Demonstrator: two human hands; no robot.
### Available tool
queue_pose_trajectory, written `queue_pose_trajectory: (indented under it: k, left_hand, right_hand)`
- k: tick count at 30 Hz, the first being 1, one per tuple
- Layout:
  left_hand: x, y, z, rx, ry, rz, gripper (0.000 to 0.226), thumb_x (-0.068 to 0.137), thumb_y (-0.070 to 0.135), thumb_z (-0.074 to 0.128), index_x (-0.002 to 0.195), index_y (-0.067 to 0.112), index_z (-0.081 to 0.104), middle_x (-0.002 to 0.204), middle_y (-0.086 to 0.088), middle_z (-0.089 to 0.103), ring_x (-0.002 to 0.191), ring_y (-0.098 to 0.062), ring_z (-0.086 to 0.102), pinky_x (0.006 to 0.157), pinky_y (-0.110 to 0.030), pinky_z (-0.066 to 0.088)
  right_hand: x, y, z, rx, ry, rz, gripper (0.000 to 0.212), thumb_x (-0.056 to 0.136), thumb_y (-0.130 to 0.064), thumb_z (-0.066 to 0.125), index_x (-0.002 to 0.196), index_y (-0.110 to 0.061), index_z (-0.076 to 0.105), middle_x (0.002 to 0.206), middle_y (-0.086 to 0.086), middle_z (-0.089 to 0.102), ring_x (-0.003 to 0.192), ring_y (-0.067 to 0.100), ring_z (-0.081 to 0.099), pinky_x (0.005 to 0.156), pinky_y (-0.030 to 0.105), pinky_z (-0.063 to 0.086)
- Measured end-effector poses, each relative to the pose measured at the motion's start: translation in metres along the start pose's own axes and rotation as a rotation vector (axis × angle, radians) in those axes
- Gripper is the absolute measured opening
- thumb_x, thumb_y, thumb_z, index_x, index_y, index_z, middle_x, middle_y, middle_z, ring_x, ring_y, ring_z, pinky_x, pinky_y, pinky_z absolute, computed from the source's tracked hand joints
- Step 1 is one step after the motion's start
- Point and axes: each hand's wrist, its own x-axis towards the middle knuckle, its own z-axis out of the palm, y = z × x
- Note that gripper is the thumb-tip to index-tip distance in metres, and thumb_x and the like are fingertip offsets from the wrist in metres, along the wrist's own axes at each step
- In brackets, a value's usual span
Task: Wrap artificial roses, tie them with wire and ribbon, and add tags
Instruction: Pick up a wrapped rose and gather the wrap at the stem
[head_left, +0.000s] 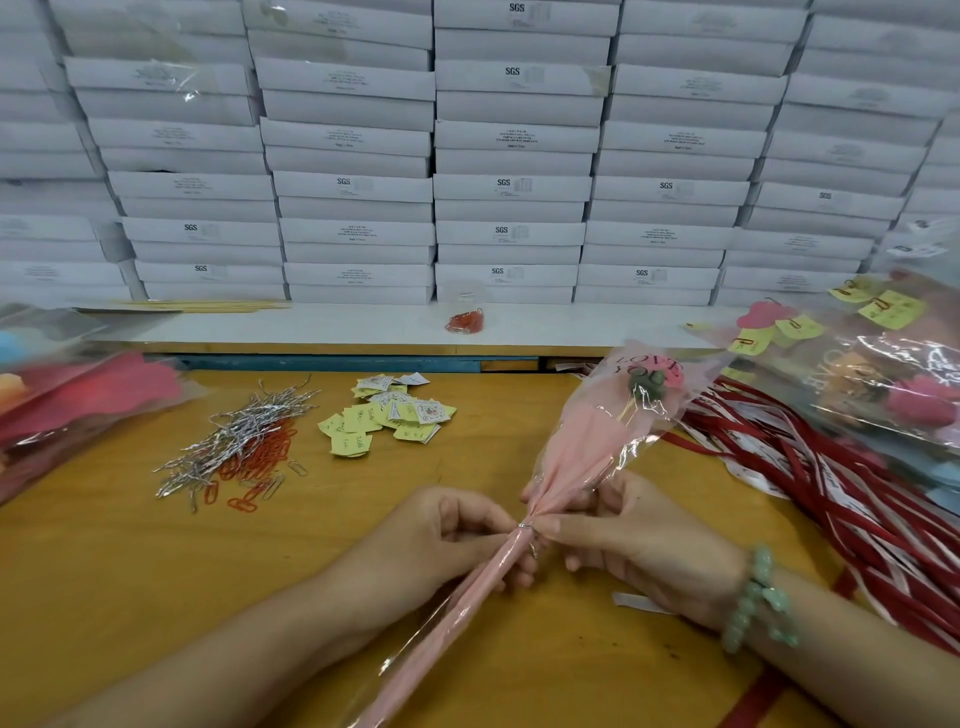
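Pink, silver, red and yellow on an ochre table (130, 571)
Pale pink wrap (587, 447) with dark lettering; silver wire (525, 527) at its neck; red-and-white ribbons (831, 493) beside the right hand (639, 540); yellow tags (389, 415) and orange-red clips (260, 457) beyond the left hand (447, 530).

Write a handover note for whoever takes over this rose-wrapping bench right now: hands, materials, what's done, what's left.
Left grip: pinches the wire tie at the neck of the wrap.
Right grip: holds the wrapped rose just beside that tie.
Materials: spare wire ties and yellow tags lie ahead on the table; red ribbons lie to the right.
Done: the rose is wrapped and the wire is round the neck.
Left: finish the twist if it is loose, then add ribbon and tag; neither shows on this rose.
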Motion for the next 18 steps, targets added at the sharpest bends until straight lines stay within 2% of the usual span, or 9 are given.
queue_pose_trajectory:
  k: [3,5,7,9,11,13,15,18]
  left_hand:
    - [0.001,0.001,-0.002,-0.08,-0.028,-0.014,0.019,0.092,0.018,0.06,0.093,0.01,0.077,0.094,-0.015,0.074,0.087,-0.019,0.071,0.07,-0.023,0.055]
    - [0.001,0.002,-0.002,-0.169,-0.018,-0.018,0.03,0.086,0.021,0.051,0.091,0.006,0.077,0.095,-0.02,0.072,0.089,-0.025,0.07,0.071,-0.028,0.056]
    - [0.001,0.003,0.002,-0.189,0.019,-0.018,0.034,0.082,0.036,0.058,0.087,0.007,0.077,0.09,-0.02,0.072,0.085,-0.026,0.07,0.068,-0.029,0.056]
    - [0.002,0.002,0.006,-0.091,0.085,-0.025,0.043,0.072,0.051,0.07,0.082,0.009,0.078,0.082,-0.015,0.074,0.075,-0.02,0.07,0.061,-0.024,0.054]
    - [0.003,0.001,0.01,0.021,0.144,-0.029,0.048,0.065,0.055,0.078,0.077,0.009,0.077,0.074,-0.012,0.073,0.065,-0.015,0.068,0.055,-0.02,0.052]
    - [0.003,0.002,0.012,0.038,0.164,-0.036,0.046,0.067,0.053,0.08,0.075,0.008,0.077,0.07,-0.011,0.072,0.061,-0.014,0.067,0.052,-0.019,0.051]
    - [0.002,0.003,0.013,0.035,0.168,-0.032,0.041,0.067,0.049,0.072,0.074,0.009,0.077,0.069,-0.01,0.072,0.059,-0.013,0.066,0.05,-0.019,0.049]
    - [0.001,0.001,0.015,0.055,0.205,-0.001,0.028,0.082,0.035,0.068,0.072,0.011,0.077,0.068,-0.009,0.071,0.059,-0.012,0.065,0.049,-0.019,0.048]
  right_hand:
    - [0.0,0.0,-0.002,0.008,0.02,-0.008,0.034,0.065,-0.012,0.074,0.098,-0.006,0.067,0.077,0.0,0.07,0.071,0.008,0.066,0.053,0.017,0.049]
    - [0.001,0.0,-0.002,0.009,0.039,-0.016,0.034,0.065,-0.012,0.074,0.098,-0.007,0.067,0.078,-0.001,0.07,0.071,0.008,0.065,0.052,0.017,0.048]
    - [0.001,0.002,-0.001,-0.011,0.053,-0.028,0.033,0.065,-0.013,0.075,0.097,-0.009,0.067,0.08,0.0,0.071,0.072,0.007,0.065,0.051,0.017,0.047]
    - [0.002,0.005,0.0,-0.07,0.062,-0.05,0.029,0.067,-0.013,0.081,0.093,-0.012,0.069,0.085,0.004,0.072,0.073,0.007,0.065,0.051,0.017,0.047]
    - [0.001,0.006,0.001,-0.141,0.06,-0.083,0.024,0.069,-0.016,0.082,0.09,-0.015,0.072,0.089,0.006,0.073,0.074,0.007,0.064,0.051,0.018,0.047]
    - [0.001,0.007,0.002,-0.165,0.052,-0.113,0.02,0.07,-0.018,0.079,0.089,-0.016,0.073,0.086,0.004,0.073,0.073,0.006,0.063,0.05,0.017,0.046]
    - [0.0,0.007,0.003,-0.174,0.045,-0.133,0.022,0.071,-0.018,0.077,0.092,-0.013,0.071,0.084,0.003,0.072,0.071,0.006,0.063,0.049,0.017,0.046]
    - [0.001,0.009,0.004,-0.174,0.065,-0.128,0.029,0.072,-0.018,0.076,0.096,-0.006,0.067,0.085,0.004,0.072,0.071,0.007,0.063,0.05,0.018,0.048]
